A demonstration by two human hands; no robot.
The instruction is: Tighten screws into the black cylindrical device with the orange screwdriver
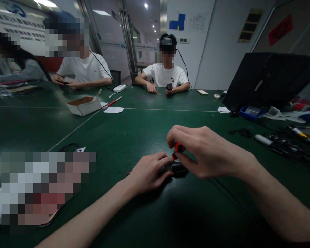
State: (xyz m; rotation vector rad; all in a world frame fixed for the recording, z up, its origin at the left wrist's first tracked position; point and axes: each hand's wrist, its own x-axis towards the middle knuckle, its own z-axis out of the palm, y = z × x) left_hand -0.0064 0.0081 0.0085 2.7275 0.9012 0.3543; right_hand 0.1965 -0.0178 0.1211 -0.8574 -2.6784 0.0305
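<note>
My left hand (147, 174) rests on the green table (134, 131) with its fingers wrapped round a small black device (179, 168), steadying it. My right hand (198, 151) hovers just above it and pinches an orange-handled screwdriver (178, 148), held upright with its tip down on the device. Most of the device is hidden under my fingers.
An open cardboard box (84, 105) and white paper slips (113, 110) lie mid-table. A black laptop (268, 79) and tangled cables and tools (281, 141) fill the right side. Three people sit at the far edge, one holding a similar black device (169, 87).
</note>
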